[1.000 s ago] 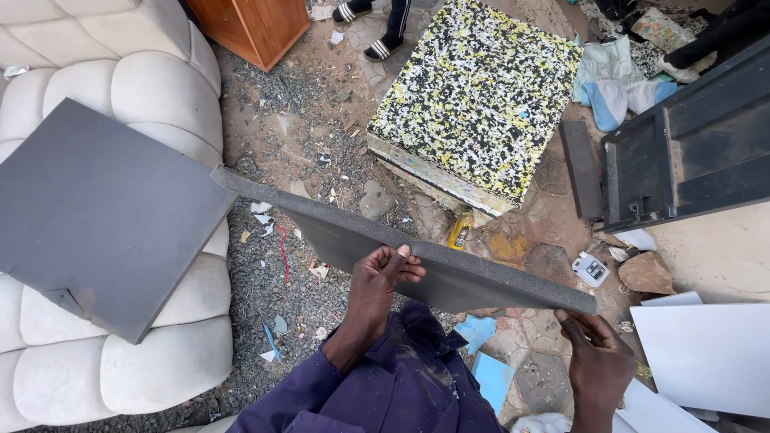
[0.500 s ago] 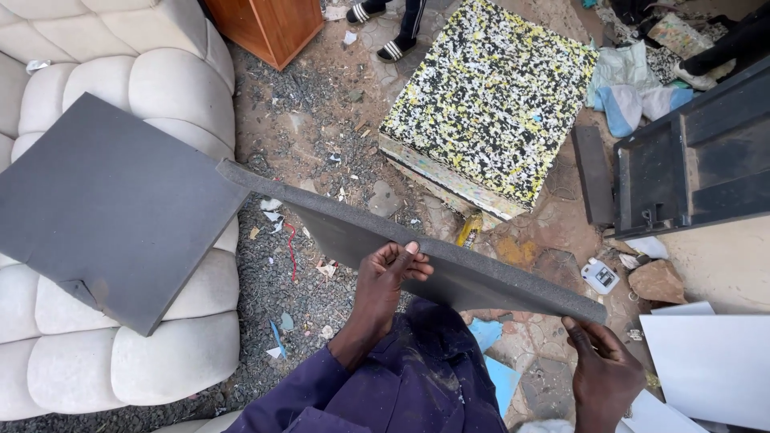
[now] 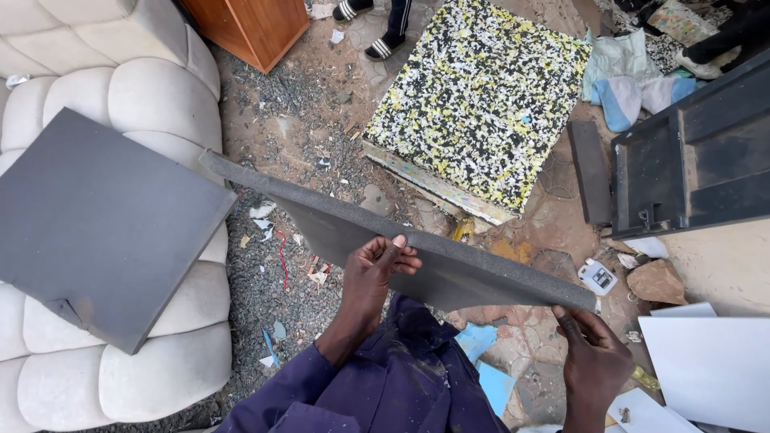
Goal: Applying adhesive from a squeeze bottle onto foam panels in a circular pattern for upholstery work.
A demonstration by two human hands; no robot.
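Head view: a grey foam sheet (image 3: 353, 232) hangs edge-up over the gravel floor (image 3: 297, 120), the left hand (image 3: 377, 269) clamped on its middle and the right hand (image 3: 593, 361) on its near corner. Another grey sheet (image 3: 96, 224) lies on the white sofa (image 3: 128, 80) at left; a speckled foam block (image 3: 481, 96) sits beyond.

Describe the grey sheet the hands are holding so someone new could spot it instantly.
Start at the tufted cream sofa on the left; a flat grey panel rests on it. The held grey foam sheet runs from there across the middle, seen nearly edge-on, gripped by left hand and right hand.
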